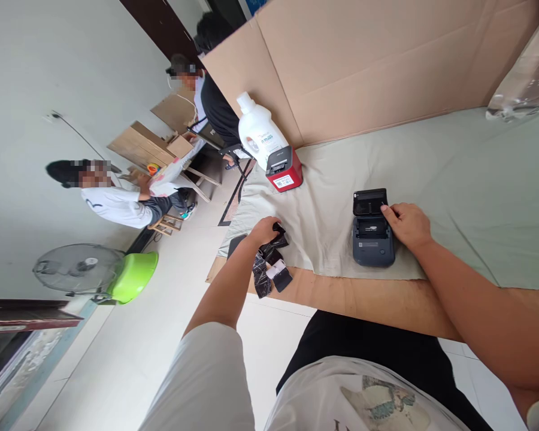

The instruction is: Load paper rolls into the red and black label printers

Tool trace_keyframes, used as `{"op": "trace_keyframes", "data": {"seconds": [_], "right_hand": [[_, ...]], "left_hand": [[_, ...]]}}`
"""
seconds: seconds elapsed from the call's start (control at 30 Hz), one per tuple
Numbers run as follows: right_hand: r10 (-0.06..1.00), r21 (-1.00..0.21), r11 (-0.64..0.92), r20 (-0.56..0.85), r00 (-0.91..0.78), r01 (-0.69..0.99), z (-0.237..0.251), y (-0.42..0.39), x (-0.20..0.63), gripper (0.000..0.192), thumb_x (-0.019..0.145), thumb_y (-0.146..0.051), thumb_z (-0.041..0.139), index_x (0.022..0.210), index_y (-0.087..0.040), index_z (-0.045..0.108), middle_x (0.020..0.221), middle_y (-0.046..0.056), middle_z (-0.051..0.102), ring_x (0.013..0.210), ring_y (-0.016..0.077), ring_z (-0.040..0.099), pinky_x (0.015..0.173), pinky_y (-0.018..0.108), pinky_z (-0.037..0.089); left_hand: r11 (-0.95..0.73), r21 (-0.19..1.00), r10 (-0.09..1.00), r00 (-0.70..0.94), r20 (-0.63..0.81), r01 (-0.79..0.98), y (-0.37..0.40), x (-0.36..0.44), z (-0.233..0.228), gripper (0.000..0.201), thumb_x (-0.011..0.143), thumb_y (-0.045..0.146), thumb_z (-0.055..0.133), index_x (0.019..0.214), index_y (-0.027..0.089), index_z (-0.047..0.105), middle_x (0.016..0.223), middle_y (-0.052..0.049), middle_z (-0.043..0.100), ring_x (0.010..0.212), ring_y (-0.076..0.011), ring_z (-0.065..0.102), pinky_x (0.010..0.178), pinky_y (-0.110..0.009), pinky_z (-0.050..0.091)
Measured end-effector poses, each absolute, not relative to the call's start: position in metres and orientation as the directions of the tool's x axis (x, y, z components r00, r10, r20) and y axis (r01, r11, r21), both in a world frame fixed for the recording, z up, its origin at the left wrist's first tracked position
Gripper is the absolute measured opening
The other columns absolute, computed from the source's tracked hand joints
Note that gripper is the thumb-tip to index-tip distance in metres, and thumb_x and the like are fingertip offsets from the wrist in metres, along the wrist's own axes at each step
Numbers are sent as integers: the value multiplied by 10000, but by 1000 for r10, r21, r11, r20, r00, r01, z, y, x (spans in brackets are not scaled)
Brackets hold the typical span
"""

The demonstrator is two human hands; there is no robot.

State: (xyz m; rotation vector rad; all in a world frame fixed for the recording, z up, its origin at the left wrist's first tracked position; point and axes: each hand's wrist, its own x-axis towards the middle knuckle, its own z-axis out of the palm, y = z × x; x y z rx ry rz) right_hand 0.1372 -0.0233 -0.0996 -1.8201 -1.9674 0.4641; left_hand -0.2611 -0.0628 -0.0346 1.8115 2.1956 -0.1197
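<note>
A small dark portable label printer [374, 242] lies on the cloth near the table's front edge, its lid [370, 202] flipped up and its paper bay exposed. My right hand [408, 224] is at the printer's right side, thumb against the lid's edge and the other fingers curled. Farther left, my left hand [266, 230] has its fingers closed over a crumpled black piece [278, 236]. More black shiny scraps [261, 276] lie below that hand, along with a small black-and-white piece [280, 275]. My left forearm partly hides a dark object beside them.
Behind my left hand stand a red-and-black box-shaped device [290, 173] and a white jug [261, 129]. A cardboard panel [368, 66] rises along the table's back; clear plastic [525, 78] is at far right. Other people sit at left, near a fan [78, 269] and green basin [135, 276].
</note>
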Motion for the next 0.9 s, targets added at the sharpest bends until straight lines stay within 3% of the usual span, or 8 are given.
{"op": "trace_keyframes", "data": {"seconds": [0.1, 0.23, 0.3, 0.4, 0.47, 0.6, 0.8, 0.9], "right_hand": [[996, -512, 81, 63, -57, 855, -97, -24, 137, 477, 972, -477, 362, 804, -196, 709, 932, 131, 717, 978, 292, 594, 637, 339, 337], [996, -512, 84, 48, -69, 855, -95, -24, 136, 482, 985, -472, 354, 781, -193, 689, 942, 126, 717, 988, 287, 595, 648, 335, 338], [996, -510, 88, 48, -75, 856, -95, -24, 136, 485, 990, -473, 350, 782, -191, 684, 948, 126, 716, 992, 286, 594, 659, 336, 344], [995, -513, 99, 58, -80, 853, -96, -24, 136, 484, 994, -472, 343, 795, -191, 684, 946, 122, 716, 987, 281, 593, 674, 339, 357], [995, -517, 99, 63, -78, 850, -97, -24, 137, 489, 994, -477, 340, 792, -193, 681, 935, 119, 715, 981, 279, 594, 676, 341, 361], [995, -526, 100, 66, -76, 845, -98, -24, 137, 489, 992, -482, 340, 781, -193, 674, 922, 114, 711, 974, 276, 595, 678, 341, 361], [996, -561, 93, 61, -70, 823, -97, -25, 136, 473, 988, -475, 354, 795, -200, 687, 915, 103, 712, 971, 268, 591, 656, 332, 352], [994, -549, 104, 70, -79, 829, -97, -25, 136, 483, 994, -469, 348, 789, -198, 690, 918, 100, 719, 963, 264, 591, 670, 333, 351]], "left_hand": [[217, 139, 949, -175, -261, 966, -60, -254, -38, 494, 655, 102, 656, 1141, 190, 672, 1257, -119, 666, 1222, -331, 584, 1051, -386, 446], [248, 223, 947, -188, -260, 943, -58, -241, -29, 596, 659, 125, 664, 1244, 201, 581, 1153, -98, 683, 1080, -279, 632, 884, -359, 516], [224, 435, 958, -117, -260, 872, -58, -228, -22, 573, 644, 148, 681, 1206, 193, 577, 1074, -72, 676, 1013, -238, 625, 817, -326, 518], [172, 821, 956, 110, -274, 545, -61, -200, -11, 549, 590, 189, 753, 1111, 170, 579, 981, -40, 635, 889, -174, 604, 749, -286, 498], [194, 921, 927, 243, -285, 338, -64, -178, -7, 578, 569, 217, 802, 1097, 167, 572, 934, -21, 607, 786, -132, 585, 702, -268, 480], [222, 958, 909, 318, -271, 182, -69, -144, -4, 602, 571, 203, 823, 1120, 176, 576, 888, 5, 581, 715, -96, 556, 680, -248, 456], [240, 945, 900, 314, -303, 224, -76, -122, 4, 508, 561, 169, 781, 1031, 166, 589, 829, 18, 579, 661, -89, 530, 581, -216, 405], [236, 915, 693, 603, -395, 328, -83, -106, 24, 442, 613, 192, 775, 1030, 158, 634, 875, -25, 636, 695, -120, 571, 590, -232, 433]]}}
